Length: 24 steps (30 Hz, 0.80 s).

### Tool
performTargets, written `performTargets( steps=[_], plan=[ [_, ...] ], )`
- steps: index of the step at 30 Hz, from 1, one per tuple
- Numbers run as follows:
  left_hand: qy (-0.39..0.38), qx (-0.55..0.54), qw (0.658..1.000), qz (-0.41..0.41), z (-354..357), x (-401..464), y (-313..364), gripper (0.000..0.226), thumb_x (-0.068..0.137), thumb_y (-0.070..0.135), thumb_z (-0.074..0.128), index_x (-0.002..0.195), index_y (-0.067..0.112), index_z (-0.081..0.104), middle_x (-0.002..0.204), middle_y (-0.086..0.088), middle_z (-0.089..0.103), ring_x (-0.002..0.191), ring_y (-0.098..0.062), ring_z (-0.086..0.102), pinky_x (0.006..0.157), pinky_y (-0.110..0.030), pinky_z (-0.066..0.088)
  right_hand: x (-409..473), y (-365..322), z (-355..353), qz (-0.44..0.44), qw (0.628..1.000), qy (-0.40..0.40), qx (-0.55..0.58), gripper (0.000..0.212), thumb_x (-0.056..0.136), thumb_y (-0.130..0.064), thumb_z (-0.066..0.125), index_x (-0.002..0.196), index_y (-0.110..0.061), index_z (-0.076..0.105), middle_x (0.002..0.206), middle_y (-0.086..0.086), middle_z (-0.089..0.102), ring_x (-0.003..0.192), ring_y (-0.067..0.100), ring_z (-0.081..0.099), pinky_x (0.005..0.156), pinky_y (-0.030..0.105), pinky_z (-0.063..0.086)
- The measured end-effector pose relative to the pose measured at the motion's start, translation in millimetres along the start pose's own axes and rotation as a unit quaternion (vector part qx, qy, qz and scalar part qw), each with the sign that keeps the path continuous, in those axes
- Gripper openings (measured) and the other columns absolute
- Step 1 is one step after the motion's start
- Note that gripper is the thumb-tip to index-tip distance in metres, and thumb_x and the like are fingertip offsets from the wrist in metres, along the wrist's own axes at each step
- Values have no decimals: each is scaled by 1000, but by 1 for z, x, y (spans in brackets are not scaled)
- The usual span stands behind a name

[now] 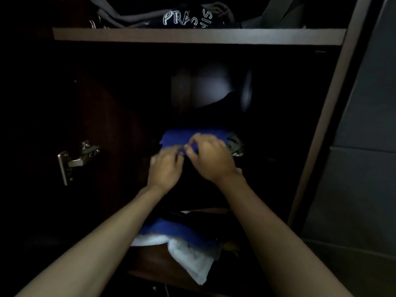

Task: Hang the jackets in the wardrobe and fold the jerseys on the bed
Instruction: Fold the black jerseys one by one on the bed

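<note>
Both hands, left [166, 166] and right [209, 156], pinch the blue garment [177, 136] inside the dark wardrobe [199, 36].

Blue garment [177, 137], white cloth [188, 256] — dark top [188, 20], white lettering.

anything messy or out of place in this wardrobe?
Yes. On the lower shelf a white cloth under a blue garment spills over the shelf edge. Clothes on the top shelf lie crumpled, not folded.

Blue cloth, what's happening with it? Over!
Both hands on blue cloth, fingers curled. Cloth on dark wardrobe shelf. More clothes piled below.
</note>
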State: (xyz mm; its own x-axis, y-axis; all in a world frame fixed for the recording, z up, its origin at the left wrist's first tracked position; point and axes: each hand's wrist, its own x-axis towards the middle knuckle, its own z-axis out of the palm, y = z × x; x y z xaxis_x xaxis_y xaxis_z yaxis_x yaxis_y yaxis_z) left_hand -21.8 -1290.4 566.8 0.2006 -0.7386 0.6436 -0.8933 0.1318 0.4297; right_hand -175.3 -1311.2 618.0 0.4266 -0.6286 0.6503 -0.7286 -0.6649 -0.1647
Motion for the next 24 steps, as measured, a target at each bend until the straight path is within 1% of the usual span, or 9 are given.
performTargets(
  steps=[2,3,6,8,10,14,17,20,24],
  plan=[
    [-196,57,979,-9,13,-10,-5,47,110,27,23,154,22,39,162,-1,37,150,-17,31,123,-42,21,-21,10,13,22,987,-155,-24,48,107,-50,35,137,-20,58,144,8,58,138,26,48,114,42,29],
    [-253,80,963,-37,12,-11,-9,51,111,33,17,160,27,25,168,5,21,155,-13,16,126,-42,11,-29,19,18,71,974,-210,-37,56,107,-56,27,148,-24,49,158,3,44,149,22,34,121,43,18],
    [-284,111,947,-103,-3,-11,-15,58,108,51,11,163,33,7,170,12,1,157,-11,-3,125,-48,-2,-40,34,16,149,959,-238,-37,71,104,-67,17,161,-27,27,171,-2,17,158,20,7,125,49,0],
    [-260,115,951,-121,-20,-22,-6,64,106,58,12,163,31,9,170,11,3,157,-12,-1,125,-49,-4,-41,28,6,135,963,-233,-17,81,101,-72,18,162,-20,24,172,2,15,159,24,5,126,50,-1],
    [-212,88,965,-127,-35,-42,9,65,105,59,16,163,28,16,170,10,9,157,-11,4,126,-47,-1,-45,16,-6,85,978,-190,23,81,101,-70,24,159,-14,29,168,6,26,157,25,14,127,49,5],
    [-104,27,984,-141,-71,-98,40,60,106,53,29,159,24,28,167,5,25,154,-15,22,126,-44,14,-71,-9,-28,-46,980,-129,142,57,106,-54,39,140,-12,57,143,8,58,136,26,49,115,42,36],
    [-28,20,986,-164,-105,-164,64,57,106,50,36,155,22,37,162,3,36,150,-16,33,123,-36,24,-107,-29,-31,-101,954,-157,234,41,105,-49,45,124,-18,65,124,3,65,116,24,62,100,44,49],
    [7,31,976,-218,-139,-237,91,57,105,55,36,152,24,41,155,4,46,142,-14,43,119,-43,34,-151,-62,-33,-159,910,-229,306,34,103,-48,49,118,-22,65,115,-6,68,104,13,64,93,40,53],
    [59,89,956,-274,-187,-337,123,50,104,50,38,143,20,48,142,-1,56,129,-16,56,110,-42,44,-216,-129,-44,-247,841,-304,372,21,99,-44,57,112,-29,65,102,-10,69,90,5,65,86,35,56]
  ],
)
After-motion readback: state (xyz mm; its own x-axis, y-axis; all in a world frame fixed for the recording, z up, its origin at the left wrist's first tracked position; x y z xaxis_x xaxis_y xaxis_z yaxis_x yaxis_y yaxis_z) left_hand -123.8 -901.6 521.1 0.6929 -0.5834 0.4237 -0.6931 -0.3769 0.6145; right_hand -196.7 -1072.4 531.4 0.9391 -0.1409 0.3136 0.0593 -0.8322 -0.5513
